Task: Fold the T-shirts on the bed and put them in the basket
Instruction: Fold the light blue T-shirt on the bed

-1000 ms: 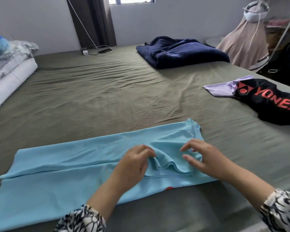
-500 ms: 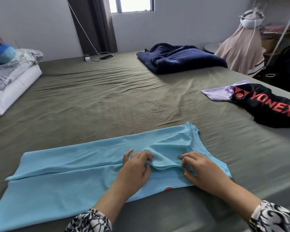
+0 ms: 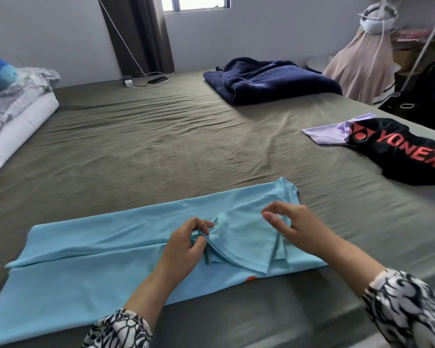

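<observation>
The blue T-shirt (image 3: 91, 249) lies at 6 o'clock on the bed (image 3: 161, 136). Your left hand (image 3: 183, 247) pinches its sleeve fold; your right hand (image 3: 294, 227) hovers at 5 o'clock, fingers loosely curled, empty. Let go carelessly and the fold may spring open.

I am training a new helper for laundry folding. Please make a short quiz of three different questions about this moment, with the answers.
1. True or false: the left hand pinches a fold of the light blue T-shirt.
2. Which garment lies partly on the lilac T-shirt? A) the black T-shirt with red letters B) the navy blanket C) the light blue T-shirt
3. Fill in: the right hand hovers over the shirt's ____ end, fingers loosely curled.

Key: 1 true; 2 A; 3 collar.
</observation>
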